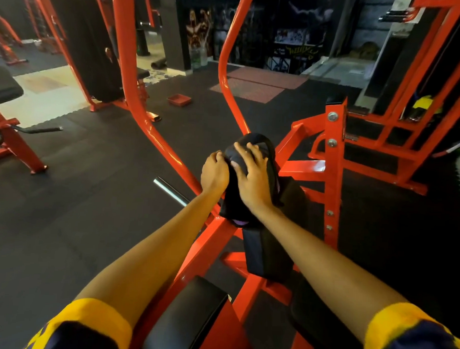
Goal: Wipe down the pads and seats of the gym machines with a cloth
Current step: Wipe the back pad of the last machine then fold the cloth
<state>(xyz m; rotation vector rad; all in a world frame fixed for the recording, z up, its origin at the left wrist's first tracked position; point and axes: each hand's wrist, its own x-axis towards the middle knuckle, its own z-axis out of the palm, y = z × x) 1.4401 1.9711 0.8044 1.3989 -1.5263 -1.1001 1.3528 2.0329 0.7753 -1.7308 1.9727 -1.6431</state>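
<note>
The dark cloth [234, 203] lies draped over the top of the black upright padded cushion [262, 253], at the centre of the frame. The left hand [214, 171] grips the cloth's edge with curled fingers. The right hand [252, 172] presses on it with fingers spread. I judge that this cushion is being wiped now. The next move probably calls for drawing the cloth down the cushion's face, then going to the black padded seat [190, 311] at lower centre, on the same orange-red steel frame [330, 183].

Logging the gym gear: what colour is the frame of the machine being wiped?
The frame is bright orange-red, clearest in the head view.
</note>
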